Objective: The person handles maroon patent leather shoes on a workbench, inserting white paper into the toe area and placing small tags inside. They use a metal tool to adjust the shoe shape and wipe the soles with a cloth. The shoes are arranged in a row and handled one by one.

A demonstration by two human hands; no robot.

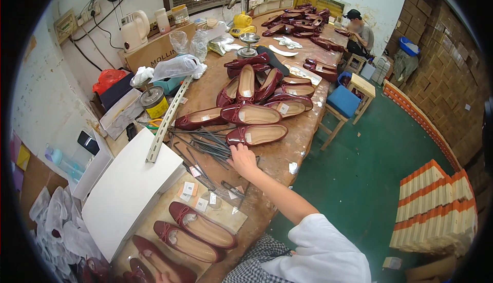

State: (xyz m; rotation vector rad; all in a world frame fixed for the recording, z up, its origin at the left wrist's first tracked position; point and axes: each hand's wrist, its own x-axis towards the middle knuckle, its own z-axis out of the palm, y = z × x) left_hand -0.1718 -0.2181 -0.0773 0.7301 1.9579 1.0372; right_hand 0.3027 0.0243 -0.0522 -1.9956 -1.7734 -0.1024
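My right hand (242,161) reaches out from a white sleeve and rests on the wooden workbench (303,129), fingers apart and holding nothing. Its fingertips are at the heel end of a dark red flat shoe (257,135) and beside a loose pile of thin dark metal rods (205,147). More dark red flats (251,113) lie in rows just beyond. Two dark red flats (197,229) lie on a board near my body. My left hand is not visible.
A white box (128,190) and a slotted metal rail (167,121) lie to the left. Tins, plastic bags and a kettle crowd the back left. Another person (359,31) sits at the far end. Wooden stools (341,106) stand on the green floor; stacked boxes (436,211) stand at the right.
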